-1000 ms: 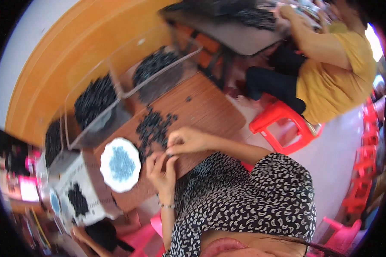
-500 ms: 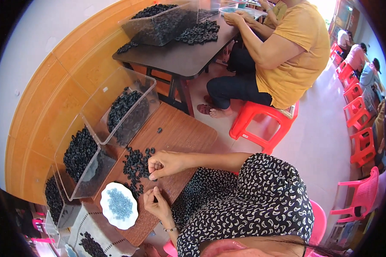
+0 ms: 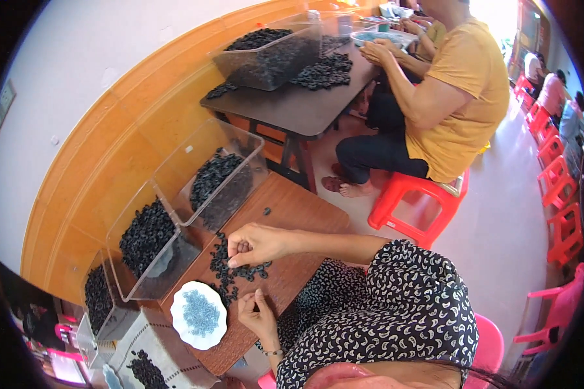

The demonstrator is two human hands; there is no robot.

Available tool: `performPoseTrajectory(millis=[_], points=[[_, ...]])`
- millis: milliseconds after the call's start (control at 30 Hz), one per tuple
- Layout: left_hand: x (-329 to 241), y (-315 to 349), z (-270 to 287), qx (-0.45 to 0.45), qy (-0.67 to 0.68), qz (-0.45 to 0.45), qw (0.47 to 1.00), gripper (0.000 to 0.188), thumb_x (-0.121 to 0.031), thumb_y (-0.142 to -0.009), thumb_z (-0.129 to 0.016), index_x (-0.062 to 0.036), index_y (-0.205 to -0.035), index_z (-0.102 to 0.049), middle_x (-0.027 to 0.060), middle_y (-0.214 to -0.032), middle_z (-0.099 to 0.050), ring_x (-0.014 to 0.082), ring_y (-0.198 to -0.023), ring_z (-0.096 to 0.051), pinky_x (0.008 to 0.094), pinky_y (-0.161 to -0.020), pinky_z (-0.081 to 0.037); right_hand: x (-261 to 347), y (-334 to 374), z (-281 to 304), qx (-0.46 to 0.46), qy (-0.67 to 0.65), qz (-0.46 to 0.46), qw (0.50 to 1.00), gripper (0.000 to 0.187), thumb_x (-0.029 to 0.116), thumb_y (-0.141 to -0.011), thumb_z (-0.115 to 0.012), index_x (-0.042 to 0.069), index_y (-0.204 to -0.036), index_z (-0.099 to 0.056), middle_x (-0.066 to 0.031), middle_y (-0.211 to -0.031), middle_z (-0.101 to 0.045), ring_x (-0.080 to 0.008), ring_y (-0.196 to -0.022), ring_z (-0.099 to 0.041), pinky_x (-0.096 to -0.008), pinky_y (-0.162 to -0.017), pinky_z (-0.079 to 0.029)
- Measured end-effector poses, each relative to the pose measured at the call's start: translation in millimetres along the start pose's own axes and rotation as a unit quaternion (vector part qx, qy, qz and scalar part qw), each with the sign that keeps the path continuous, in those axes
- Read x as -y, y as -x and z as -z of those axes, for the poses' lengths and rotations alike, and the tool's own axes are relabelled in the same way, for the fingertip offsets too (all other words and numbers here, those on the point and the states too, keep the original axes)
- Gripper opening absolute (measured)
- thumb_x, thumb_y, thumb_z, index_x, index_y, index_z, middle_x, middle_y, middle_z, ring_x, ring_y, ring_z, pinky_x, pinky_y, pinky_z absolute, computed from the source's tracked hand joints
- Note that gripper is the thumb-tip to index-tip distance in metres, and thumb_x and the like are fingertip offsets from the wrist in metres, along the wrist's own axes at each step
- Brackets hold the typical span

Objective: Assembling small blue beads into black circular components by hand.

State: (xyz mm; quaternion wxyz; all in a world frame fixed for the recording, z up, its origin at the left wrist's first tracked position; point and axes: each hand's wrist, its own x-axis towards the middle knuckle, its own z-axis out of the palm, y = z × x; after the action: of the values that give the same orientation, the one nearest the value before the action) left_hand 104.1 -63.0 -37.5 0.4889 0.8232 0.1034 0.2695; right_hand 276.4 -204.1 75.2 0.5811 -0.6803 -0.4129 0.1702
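Observation:
My right hand (image 3: 258, 245) is closed, its thumb and fingertips brought together over a heap of small black ring-shaped pieces (image 3: 222, 267) on the brown wooden table (image 3: 298, 206). Anything in that pinch is too small to make out. Nearer my body, my left hand (image 3: 258, 318) is held with curled fingers and raised thumb, a bracelet on its wrist. What it may hold does not show. Beside the heap stands a white scalloped dish (image 3: 182, 329) of tiny pale-blue translucent pieces (image 3: 201, 312).
Clear plastic bins (image 3: 189, 223) of black pieces line the table's wall side. A cloth-covered surface (image 3: 169, 337) holds more pieces. Beyond is a dark table (image 3: 285, 117) with another bin. A person in yellow (image 3: 467, 84) sits there on a red stool (image 3: 422, 211); more stools stand right.
The whole view has shifted, so the scene sits further right and lower. My right hand is now over the heap, a little further from my left hand.

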Motion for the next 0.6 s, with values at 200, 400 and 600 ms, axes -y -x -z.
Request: performPoseTrajectory(millis=[200, 400, 600], points=[[-2, -3, 1, -0.015, -0.023, -0.028, 0.999, 0.018, -0.01, -0.092, -0.072, 0.0058, -0.084, -0.073, 0.0144, -0.081, -0.068, 0.0261, -0.075, -0.063, 0.0351, -0.068, -0.048, 12, -31, 23, -0.045, -0.015, 0.027, 0.998, 0.022, 0.024, -0.092, -0.077, 0.004, -0.095, -0.068, 0.0018, -0.085, -0.068, -0.0052, -0.081, -0.062, -0.0249, -0.071, -0.052], [-6, -1, 1, -0.015, -0.024, -0.025, 0.999, 0.019, -0.011, -0.093, -0.073, 0.0059, -0.084, -0.073, 0.0125, -0.081, -0.067, 0.0224, -0.073, -0.062, 0.0326, -0.066, -0.048, 18, -78, 70, -0.196, 0.098, 0.091, 0.971, 0.022, 0.023, -0.089, -0.08, 0.003, -0.089, -0.071, 0.0004, -0.078, -0.068, -0.0063, -0.073, -0.06, -0.025, -0.067, -0.049], [-10, 3, 0, -0.018, -0.015, -0.01, 1.0, 0.02, -0.012, -0.092, -0.074, 0.0057, -0.082, -0.072, 0.0133, -0.083, -0.067, 0.0233, -0.073, -0.062, 0.0328, -0.066, -0.048, -25, -145, 112, -0.287, 0.249, 0.056, 0.923, 0.032, 0.027, -0.08, -0.081, -0.002, -0.091, -0.074, -0.0175, -0.085, -0.074, -0.0277, -0.082, -0.073, -0.0381, -0.075, -0.057]])
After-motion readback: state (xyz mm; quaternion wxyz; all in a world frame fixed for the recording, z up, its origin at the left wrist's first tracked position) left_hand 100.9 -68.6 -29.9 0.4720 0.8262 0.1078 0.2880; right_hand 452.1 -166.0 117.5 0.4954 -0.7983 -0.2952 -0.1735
